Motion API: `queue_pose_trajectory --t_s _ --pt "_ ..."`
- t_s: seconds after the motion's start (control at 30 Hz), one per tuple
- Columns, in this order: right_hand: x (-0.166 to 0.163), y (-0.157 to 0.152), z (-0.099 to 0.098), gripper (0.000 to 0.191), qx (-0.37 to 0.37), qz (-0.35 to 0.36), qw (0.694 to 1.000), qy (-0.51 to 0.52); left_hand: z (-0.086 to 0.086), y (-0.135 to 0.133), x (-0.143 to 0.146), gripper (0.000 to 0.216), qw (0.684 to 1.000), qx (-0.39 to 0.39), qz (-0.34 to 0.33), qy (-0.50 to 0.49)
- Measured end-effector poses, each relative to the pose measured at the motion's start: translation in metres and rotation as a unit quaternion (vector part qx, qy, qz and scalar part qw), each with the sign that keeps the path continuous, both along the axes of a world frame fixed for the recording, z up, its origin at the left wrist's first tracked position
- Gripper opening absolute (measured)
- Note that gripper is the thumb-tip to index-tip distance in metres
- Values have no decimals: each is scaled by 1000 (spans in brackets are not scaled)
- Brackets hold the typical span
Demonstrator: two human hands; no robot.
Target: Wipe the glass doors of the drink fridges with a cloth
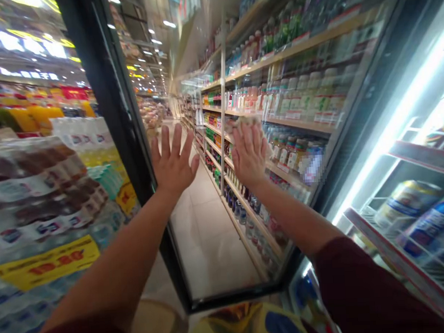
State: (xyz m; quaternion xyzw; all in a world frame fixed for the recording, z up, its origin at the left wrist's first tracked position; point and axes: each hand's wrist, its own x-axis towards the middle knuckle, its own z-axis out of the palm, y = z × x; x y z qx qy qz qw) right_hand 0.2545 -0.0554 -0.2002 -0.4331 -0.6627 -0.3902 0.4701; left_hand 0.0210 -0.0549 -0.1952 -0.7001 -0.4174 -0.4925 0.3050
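Observation:
A glass cooler door [210, 245] with a black frame stands swung open in front of me. My left hand [174, 161] lies on the glass near the left side of the frame, palm forward with fingers spread, holding nothing. Under my right hand [249, 153] is a pale cloth [259, 121], pressed flat against the pane. Only the cloth's edges show past my fingers, and its underside is hidden. Both arms reach forward, with dark red sleeves on them.
To the right is the lit cooler, with cans [409, 202] on a wire shelf [380, 248]. Stacked packs of bottles [35, 189] with a yellow price sign [47, 262] stand to the left. Through the glass appear bottle shelves [301, 116] and an aisle floor [199, 206].

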Motion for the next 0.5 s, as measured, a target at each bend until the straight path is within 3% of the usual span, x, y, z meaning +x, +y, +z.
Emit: queue_pose_trajectory --t_s 0.07,0.13,0.27,0.33,0.4,0.5 --pt "-7 -3 -13 58 -13 10 996 -84 0 0 0 63 1000 -2 3 6" --pt "-7 -5 -12 54 -9 13 992 -127 1 1 0 63 1000 -2 8 14" --pt "-1 -2 22 52 11 -8 999 -48 0 6 0 64 1000 12 10 27" --pt "-1 1 27 53 9 -10 1000 7 -1 9 0 64 1000 14 3 25" --pt "-4 2 11 54 11 -4 1000 8 -2 10 0 63 1000 13 -5 19" --pt "-9 -1 -33 54 27 24 995 -90 -2 12 -1 63 1000 20 -6 20"
